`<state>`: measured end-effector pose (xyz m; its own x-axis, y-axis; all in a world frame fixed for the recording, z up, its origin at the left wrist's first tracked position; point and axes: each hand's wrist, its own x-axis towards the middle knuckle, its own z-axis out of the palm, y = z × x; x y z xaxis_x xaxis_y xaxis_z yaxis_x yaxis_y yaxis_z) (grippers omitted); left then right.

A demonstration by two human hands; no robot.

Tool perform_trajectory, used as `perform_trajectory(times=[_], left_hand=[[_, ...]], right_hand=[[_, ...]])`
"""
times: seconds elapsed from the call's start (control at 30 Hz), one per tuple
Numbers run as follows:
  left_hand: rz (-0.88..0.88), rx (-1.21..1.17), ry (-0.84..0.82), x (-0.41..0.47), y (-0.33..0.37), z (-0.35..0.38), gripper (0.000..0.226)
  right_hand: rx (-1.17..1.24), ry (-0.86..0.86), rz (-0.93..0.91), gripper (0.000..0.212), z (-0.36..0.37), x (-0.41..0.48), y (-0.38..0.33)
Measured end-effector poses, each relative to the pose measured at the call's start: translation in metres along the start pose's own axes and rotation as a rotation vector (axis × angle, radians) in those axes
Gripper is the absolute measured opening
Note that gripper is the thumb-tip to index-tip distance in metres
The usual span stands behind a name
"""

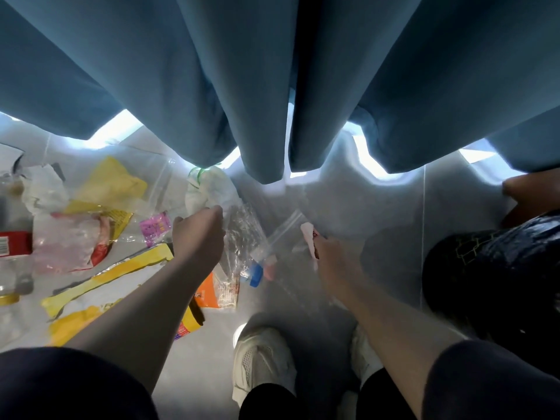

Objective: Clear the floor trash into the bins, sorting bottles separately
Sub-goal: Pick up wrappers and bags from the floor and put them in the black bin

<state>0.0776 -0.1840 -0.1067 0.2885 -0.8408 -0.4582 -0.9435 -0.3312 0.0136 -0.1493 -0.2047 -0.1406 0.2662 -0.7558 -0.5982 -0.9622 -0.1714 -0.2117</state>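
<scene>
left hand (198,234) grip closed round crumpled clear bottle (242,237), right hand (330,257) grip pinching pink wrapper (308,234), over floor (378,207)

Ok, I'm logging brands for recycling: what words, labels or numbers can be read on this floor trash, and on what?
Nothing can be read.
Print on the purple packet: blurred.
Print on the orange packet: blurred.
Barcode on the red box: digits too small.
Print on the yellow wrapper: blurred.
</scene>
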Motion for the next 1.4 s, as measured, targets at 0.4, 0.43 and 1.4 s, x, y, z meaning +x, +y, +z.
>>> perform_trajectory(times=[0.4, 0.43, 1.4], left_hand=[[0.054, 0.118, 0.116, -0.069, 0.031, -0.122, 0.021], [0.058, 0.096, 0.12, -0.075, 0.037, -0.136, 0.021], [0.373, -0.205, 0.104, -0.177, 0.289, -0.226, 0.014]], right_hand=[[0.012, 0.094, -0.155, 0.026, -0.158, -0.102, 0.025], [0.02, 0.1, -0.162, 0.021, -0.172, -0.113, 0.029], [0.34, 0.127, 0.394, 0.036, -0.196, -0.246, 0.262]])
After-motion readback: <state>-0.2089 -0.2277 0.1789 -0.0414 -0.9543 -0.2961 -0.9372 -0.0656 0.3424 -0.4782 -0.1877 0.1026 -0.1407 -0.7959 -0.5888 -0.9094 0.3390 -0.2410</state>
